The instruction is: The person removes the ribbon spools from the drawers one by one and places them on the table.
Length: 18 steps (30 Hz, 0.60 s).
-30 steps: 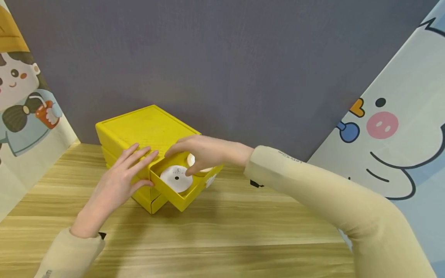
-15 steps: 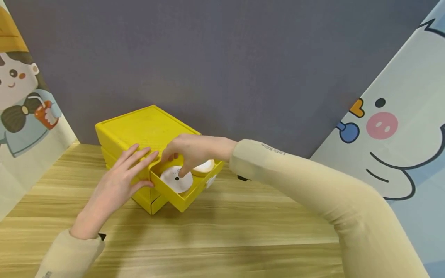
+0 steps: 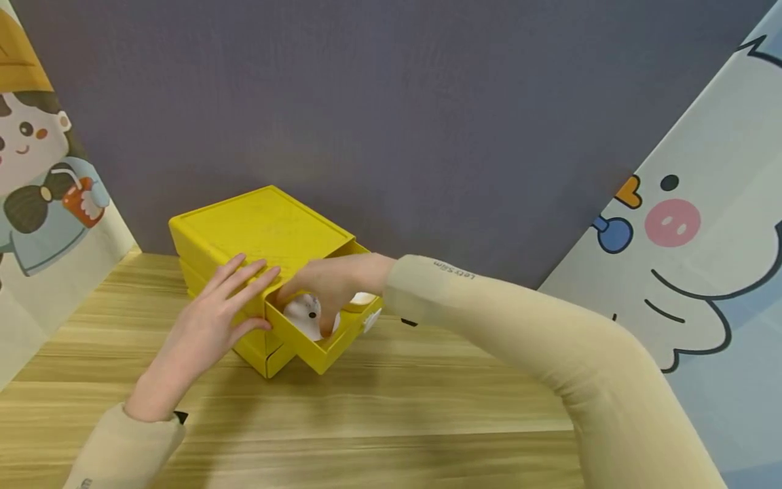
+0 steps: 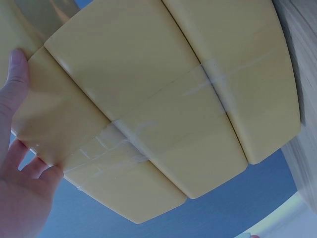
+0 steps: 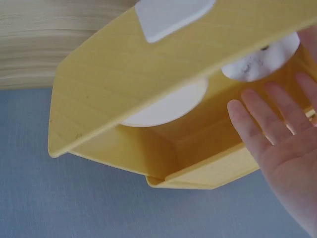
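My right hand (image 3: 326,285) in open yellow drawer (image 3: 342,336), fingers pinching white disc (image 3: 303,309). Left hand (image 3: 210,319) flat on box (image 3: 256,224), mid-frame. Cream jar (image 3: 362,299) behind wrist.

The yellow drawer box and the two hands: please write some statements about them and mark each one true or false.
1. The top drawer of the yellow drawer box is pulled open. True.
2. The right hand rests on the wooden table. False: it reaches into the open drawer, at the white round disc.
3. The left hand lies against the box. True.
4. The drawer holds a red ball. False: it holds white round pieces.
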Available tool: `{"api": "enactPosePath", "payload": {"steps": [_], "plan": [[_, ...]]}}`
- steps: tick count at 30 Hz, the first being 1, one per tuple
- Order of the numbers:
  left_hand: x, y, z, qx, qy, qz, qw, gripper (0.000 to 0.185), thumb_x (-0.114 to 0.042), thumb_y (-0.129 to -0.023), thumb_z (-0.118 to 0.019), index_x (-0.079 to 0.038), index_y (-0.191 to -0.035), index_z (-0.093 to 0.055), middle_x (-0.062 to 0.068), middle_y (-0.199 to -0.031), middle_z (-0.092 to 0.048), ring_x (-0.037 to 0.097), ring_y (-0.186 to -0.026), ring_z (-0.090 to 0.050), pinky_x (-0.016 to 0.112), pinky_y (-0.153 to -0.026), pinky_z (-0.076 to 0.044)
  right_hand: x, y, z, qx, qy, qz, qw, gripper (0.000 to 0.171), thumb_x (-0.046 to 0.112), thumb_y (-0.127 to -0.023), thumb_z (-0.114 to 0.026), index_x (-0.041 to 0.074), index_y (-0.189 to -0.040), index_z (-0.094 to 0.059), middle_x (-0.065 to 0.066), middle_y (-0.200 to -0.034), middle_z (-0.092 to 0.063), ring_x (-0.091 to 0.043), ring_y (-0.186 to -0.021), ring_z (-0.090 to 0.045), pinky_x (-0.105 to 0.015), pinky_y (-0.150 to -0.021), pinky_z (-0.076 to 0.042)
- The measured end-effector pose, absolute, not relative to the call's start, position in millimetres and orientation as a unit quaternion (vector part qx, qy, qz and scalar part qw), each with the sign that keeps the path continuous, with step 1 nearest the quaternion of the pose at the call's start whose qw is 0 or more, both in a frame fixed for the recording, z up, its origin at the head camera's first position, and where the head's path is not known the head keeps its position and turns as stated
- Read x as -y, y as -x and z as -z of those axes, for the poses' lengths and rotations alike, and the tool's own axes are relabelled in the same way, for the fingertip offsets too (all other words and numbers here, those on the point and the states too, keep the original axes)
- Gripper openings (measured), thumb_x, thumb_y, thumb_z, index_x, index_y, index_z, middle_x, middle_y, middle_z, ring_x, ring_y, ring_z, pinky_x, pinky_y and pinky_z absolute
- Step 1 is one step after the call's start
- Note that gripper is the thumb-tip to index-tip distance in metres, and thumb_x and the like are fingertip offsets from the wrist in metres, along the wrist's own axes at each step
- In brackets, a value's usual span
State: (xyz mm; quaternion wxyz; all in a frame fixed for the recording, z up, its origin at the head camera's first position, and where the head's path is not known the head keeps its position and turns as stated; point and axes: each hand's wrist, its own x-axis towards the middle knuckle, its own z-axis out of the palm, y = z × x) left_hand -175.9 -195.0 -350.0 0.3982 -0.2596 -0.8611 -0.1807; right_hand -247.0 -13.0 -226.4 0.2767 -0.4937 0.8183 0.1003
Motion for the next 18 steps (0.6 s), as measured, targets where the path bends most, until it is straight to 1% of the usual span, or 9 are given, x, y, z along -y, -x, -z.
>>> {"api": "enactPosePath", "payload": {"steps": [3, 5, 9, 12, 15, 18], "plan": [[195, 176, 349, 0.861, 0.26, 0.181, 0.398, 0.07, -0.059, -0.085, -0.036, -0.017, -0.138, -0.053, 0.015, -0.135, -0.057, 0.04, -0.131, -0.044, 0.048, -0.077, -0.059, 14, 247, 230, -0.817, 0.491, -0.102, 0.284, 0.076, 0.018, -0.077, -0.08, 0.027, -0.144, -0.043, 0.009, -0.142, -0.047, -0.008, -0.118, -0.048, -0.026, -0.098, -0.048], [194, 176, 349, 0.861, 0.26, 0.179, 0.398, 0.07, -0.059, -0.085, -0.036, -0.017, -0.138, -0.053, 0.015, -0.135, -0.057, 0.04, -0.131, -0.045, 0.049, -0.078, -0.059, 14, 246, 232, -0.817, 0.492, -0.105, 0.282, 0.075, 0.02, -0.077, -0.08, 0.026, -0.143, -0.044, 0.009, -0.139, -0.049, -0.008, -0.115, -0.049, -0.026, -0.097, -0.048], [194, 175, 348, 0.862, 0.259, 0.178, 0.398, 0.069, -0.058, -0.084, -0.037, -0.017, -0.138, -0.053, 0.014, -0.135, -0.057, 0.04, -0.13, -0.045, 0.049, -0.082, -0.058, 15, 245, 236, -0.816, 0.497, -0.112, 0.274, 0.078, 0.022, -0.078, -0.081, 0.023, -0.145, -0.041, 0.009, -0.146, -0.045, -0.008, -0.122, -0.047, -0.026, -0.103, -0.046], [194, 175, 348, 0.86, 0.26, 0.178, 0.402, 0.068, -0.056, -0.082, -0.04, -0.017, -0.137, -0.053, 0.014, -0.136, -0.057, 0.041, -0.13, -0.045, 0.049, -0.081, -0.058, 16, 246, 241, -0.813, 0.504, -0.122, 0.265, 0.081, 0.024, -0.077, -0.081, 0.021, -0.147, -0.039, 0.008, -0.15, -0.042, -0.008, -0.129, -0.046, -0.024, -0.107, -0.044], [194, 176, 350, 0.858, 0.261, 0.178, 0.406, 0.068, -0.053, -0.081, -0.043, -0.016, -0.137, -0.054, 0.013, -0.136, -0.056, 0.04, -0.13, -0.045, 0.049, -0.08, -0.059, 16, 246, 245, -0.808, 0.514, -0.132, 0.257, 0.081, 0.024, -0.077, -0.082, 0.02, -0.146, -0.04, 0.007, -0.15, -0.043, -0.008, -0.129, -0.047, -0.023, -0.107, -0.044], [194, 177, 351, 0.857, 0.261, 0.18, 0.407, 0.068, -0.052, -0.079, -0.044, -0.017, -0.137, -0.054, 0.013, -0.136, -0.056, 0.04, -0.131, -0.045, 0.05, -0.082, -0.058, 16, 246, 248, -0.806, 0.519, -0.136, 0.252, 0.079, 0.025, -0.077, -0.082, 0.02, -0.145, -0.042, 0.006, -0.149, -0.044, -0.008, -0.128, -0.048, -0.022, -0.106, -0.045]]}}
